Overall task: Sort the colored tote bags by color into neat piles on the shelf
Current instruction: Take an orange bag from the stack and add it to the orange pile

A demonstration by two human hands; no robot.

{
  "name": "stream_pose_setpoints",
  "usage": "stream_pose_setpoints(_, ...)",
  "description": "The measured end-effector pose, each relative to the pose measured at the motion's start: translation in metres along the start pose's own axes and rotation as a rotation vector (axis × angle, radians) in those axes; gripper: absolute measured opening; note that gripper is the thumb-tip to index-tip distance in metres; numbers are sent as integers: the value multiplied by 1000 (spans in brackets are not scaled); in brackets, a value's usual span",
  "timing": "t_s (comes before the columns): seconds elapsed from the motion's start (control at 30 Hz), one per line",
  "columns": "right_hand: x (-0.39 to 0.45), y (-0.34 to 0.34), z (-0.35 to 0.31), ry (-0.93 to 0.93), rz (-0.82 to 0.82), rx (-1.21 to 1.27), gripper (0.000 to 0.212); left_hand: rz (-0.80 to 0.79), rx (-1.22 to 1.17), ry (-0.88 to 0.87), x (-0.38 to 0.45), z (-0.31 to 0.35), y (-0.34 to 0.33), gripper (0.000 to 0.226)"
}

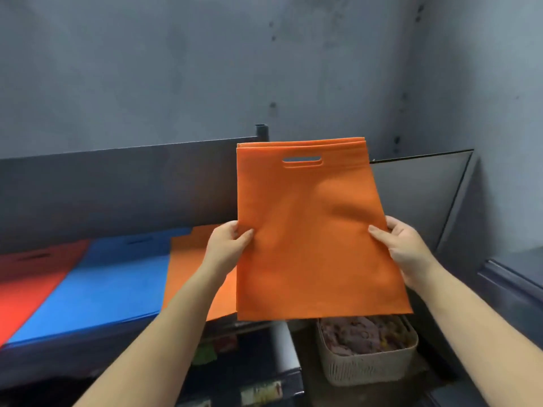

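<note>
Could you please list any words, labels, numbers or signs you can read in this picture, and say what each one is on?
No text can be read anywhere in this view.
The held orange tote bag is plain, as are the red pile, blue pile and orange pile on the shelf.
The colourful packages on the lower level may carry print, but it is too blurred to read.

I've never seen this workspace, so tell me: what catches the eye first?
An orange tote bag held upright at centre, the left hand and right hand gripping its side edges. Behind on the shelf lie red, blue and orange piles, left to right.
</note>
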State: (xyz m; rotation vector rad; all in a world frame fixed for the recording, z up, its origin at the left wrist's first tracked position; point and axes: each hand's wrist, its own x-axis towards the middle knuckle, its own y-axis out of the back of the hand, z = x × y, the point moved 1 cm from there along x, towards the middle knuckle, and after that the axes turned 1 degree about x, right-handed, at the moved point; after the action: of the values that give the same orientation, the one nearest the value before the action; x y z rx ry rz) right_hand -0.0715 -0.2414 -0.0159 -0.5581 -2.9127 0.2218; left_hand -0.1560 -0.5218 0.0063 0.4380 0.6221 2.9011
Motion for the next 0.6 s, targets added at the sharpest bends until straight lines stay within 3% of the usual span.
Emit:
stream_pose_setpoints(0.27, 40, -127, 45, -73, -99, -130, 9, 62, 79, 124, 22, -84, 100, 16)
stream_pose_setpoints(0.37, 48, -147, 62, -110, -98, -212, 9, 18, 141, 174, 30, -110, 114, 10)
stream_pose_setpoints(0.5, 54, -154, 82, -125, -58, -374, 11, -101, 316, 311, 38, -136, 112, 25)
stream_pose_setpoints(0.6, 59, -153, 89, -106, -39, -545, 12, -145, 380, 347, 44, -141, 106, 20)
